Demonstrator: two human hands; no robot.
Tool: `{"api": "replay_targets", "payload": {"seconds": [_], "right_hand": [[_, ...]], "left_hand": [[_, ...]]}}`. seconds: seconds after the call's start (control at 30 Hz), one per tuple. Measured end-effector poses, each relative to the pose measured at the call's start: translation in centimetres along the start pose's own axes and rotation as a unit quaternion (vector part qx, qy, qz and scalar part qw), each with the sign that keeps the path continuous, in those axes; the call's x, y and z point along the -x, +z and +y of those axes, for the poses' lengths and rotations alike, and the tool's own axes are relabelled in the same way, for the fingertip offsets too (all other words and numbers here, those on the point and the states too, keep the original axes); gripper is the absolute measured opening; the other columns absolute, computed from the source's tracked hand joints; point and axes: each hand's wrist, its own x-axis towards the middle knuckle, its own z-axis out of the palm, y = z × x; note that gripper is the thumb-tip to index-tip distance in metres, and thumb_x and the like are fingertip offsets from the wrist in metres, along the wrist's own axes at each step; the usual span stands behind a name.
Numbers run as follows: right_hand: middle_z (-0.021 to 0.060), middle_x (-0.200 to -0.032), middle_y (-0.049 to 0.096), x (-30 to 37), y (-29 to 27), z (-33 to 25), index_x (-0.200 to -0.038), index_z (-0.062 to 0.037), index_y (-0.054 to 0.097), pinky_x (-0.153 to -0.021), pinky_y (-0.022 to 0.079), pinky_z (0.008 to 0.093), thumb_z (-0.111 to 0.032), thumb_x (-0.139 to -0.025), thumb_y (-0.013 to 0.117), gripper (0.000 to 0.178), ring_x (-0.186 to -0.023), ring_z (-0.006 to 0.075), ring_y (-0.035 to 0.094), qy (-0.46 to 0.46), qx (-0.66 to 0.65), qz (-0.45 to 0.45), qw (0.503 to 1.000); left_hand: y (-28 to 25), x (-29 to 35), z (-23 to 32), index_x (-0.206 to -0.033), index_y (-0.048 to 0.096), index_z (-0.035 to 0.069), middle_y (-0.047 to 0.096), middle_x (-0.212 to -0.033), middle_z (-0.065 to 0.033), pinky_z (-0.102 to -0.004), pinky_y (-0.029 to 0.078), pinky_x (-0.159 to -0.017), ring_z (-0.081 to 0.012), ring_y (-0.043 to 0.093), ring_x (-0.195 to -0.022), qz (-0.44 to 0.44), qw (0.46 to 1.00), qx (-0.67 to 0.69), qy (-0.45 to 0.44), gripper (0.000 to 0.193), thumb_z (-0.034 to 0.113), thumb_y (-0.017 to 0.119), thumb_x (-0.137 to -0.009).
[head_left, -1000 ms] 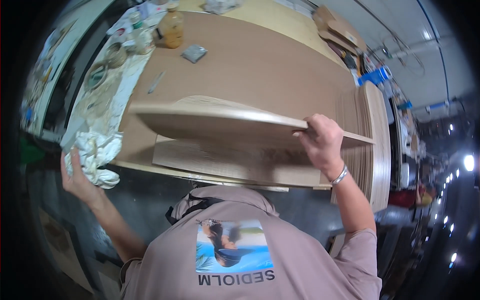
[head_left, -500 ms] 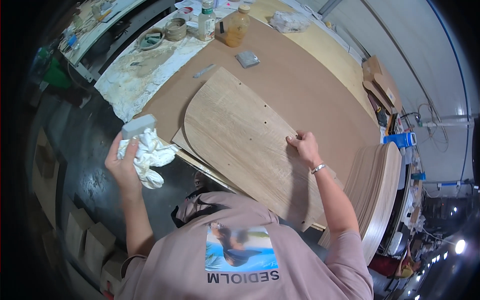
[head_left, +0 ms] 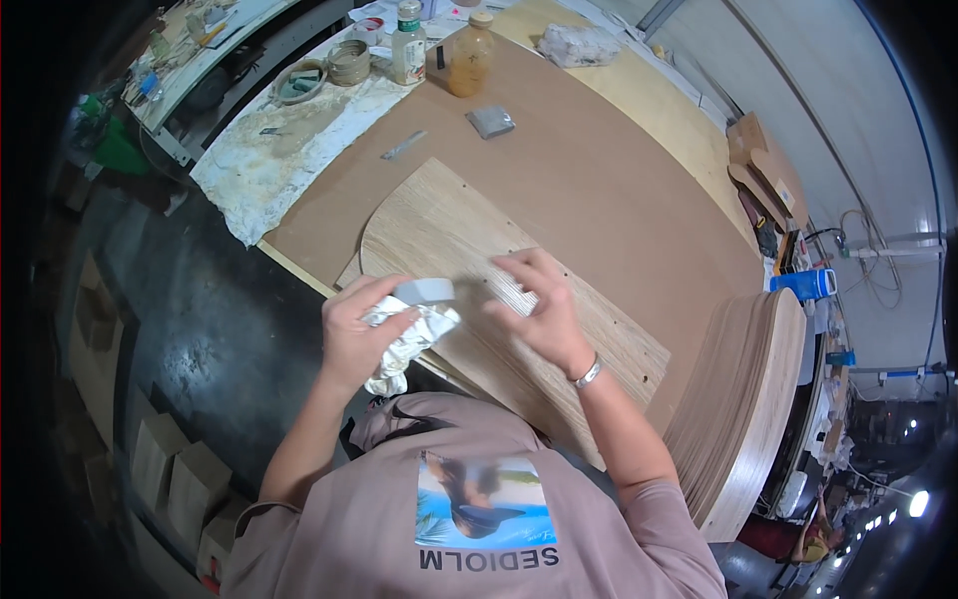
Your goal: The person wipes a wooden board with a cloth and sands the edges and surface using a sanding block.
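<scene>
Gripped in my left hand (head_left: pixel 354 339) are a small grey block (head_left: pixel 425 291) and a crumpled white cloth (head_left: pixel 401 349), held over the near edge of the worktable. A wood-grain panel (head_left: pixel 429 215) with a rounded far end and several small holes lies on the brown table surface (head_left: pixel 589 180). Slightly blurred, my right hand (head_left: pixel 549 314) hovers over the middle of the panel, its thumb and fingers apart and nothing visible between them. Part of another board (head_left: pixel 347 272) peeks out under the panel's left edge.
To the right stands a stack of similar curved panels (head_left: pixel 738 409). Farther off are a grey pad (head_left: pixel 491 122), a thin metal strip (head_left: pixel 404 145), a bottle of amber liquid (head_left: pixel 471 60), a green-capped bottle (head_left: pixel 409 50) and a stained white sheet (head_left: pixel 269 150).
My left hand has brought the block and cloth rightward to the panel. My right hand has let go of the panel's far edge and moved left over it. The panel has shifted slightly nearer.
</scene>
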Motion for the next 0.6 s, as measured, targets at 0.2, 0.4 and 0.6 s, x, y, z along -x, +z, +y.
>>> {"api": "replay_targets", "payload": {"seconds": [0.2,0.4,0.6], "right_hand": [[0.0100,-0.094,0.061,-0.6,0.8,-2.2,-0.110,-0.0032,0.071,-0.076,0.050,0.0366,-0.013,-0.074,0.078,0.038,-0.086,0.0258,0.059,-0.020,0.006,-0.122,0.992],[-0.0013,-0.086,0.059,3.5,0.8,2.8,-0.105,-0.0035,0.067,-0.068,0.048,0.0298,-0.012,-0.082,0.068,0.024,-0.079,0.0100,0.056,0.231,-0.329,0.098,0.910],[-0.0045,-0.076,0.054,5.2,8.0,5.3,-0.103,-0.0051,0.061,-0.059,0.043,0.0225,-0.011,-0.083,0.063,0.020,-0.063,0.0061,0.050,0.316,-0.479,0.375,0.728]], "left_hand": [[2.2,-0.9,0.8,-0.103,0.074,0.004,0.070,-0.093,-0.0125,-0.0335,0.054,-0.070,-0.0282,0.069,-0.079,-0.125,0.974,-0.134,0.130,0.037,0.013,0.084,-0.069],[-3.2,-6.6,-3.4,-0.099,0.074,0.002,0.072,-0.088,-0.0186,-0.0389,0.054,-0.073,-0.0348,0.070,-0.081,-0.116,0.963,-0.212,-0.116,0.036,0.034,0.076,-0.082],[-5.5,-15.3,-13.6,-0.098,0.074,0.001,0.073,-0.085,-0.0185,-0.0390,0.053,-0.074,-0.0309,0.071,-0.079,-0.275,0.919,-0.245,-0.139,0.041,0.037,0.076,-0.080]]}}
